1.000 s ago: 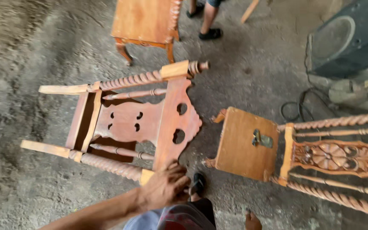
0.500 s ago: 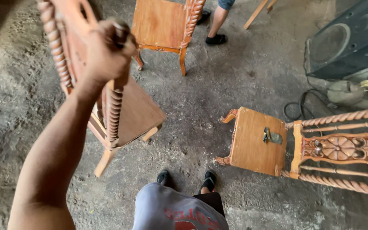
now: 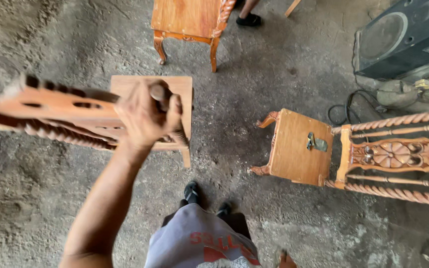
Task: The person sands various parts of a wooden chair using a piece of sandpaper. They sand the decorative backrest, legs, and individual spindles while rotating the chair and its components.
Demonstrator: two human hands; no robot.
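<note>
From my remote seat I saw the left arm rise from the lower left corner of the head view, bare and nearly straight, the wrist bent slightly over at the top. The left hand (image 3: pixel 145 116) was clenched in a fist around the twisted post at the top of a carved wooden chair (image 3: pixel 65 111), fingers wrapped tight and the thumb over them. The chair's pierced backrest ran out blurred toward the left edge, close to the camera. Its square seat (image 3: pixel 179 89) showed beyond the knuckles, and one leg (image 3: pixel 186 158) pointed down at the rough concrete floor (image 3: pixel 40 44). I could not tell whether that leg touched the floor. The right hand was out of view. Below the held chair stood my wearer's feet in dark sandals (image 3: pixel 191 191), with grey shorts (image 3: pixel 199 243) carrying a red print at the bottom edge. Bare floor lay open to the left and between the chairs. At the top stood a second wooden chair (image 3: pixel 187 20), upright, with another person's dark shoe (image 3: pixel 249 20) just behind it. To the right, well apart from the held chair, a third chair (image 3: pixel 296 164) lay on its side, a small metal piece (image 3: pixel 317 142) on its seat and its carved rosette back (image 3: pixel 398 154) reaching to the right edge. Above it a black cable (image 3: pixel 346 106) curled beside a grey machine (image 3: pixel 408 92), and a large black speaker (image 3: pixel 403 37) filled the upper right corner.
</note>
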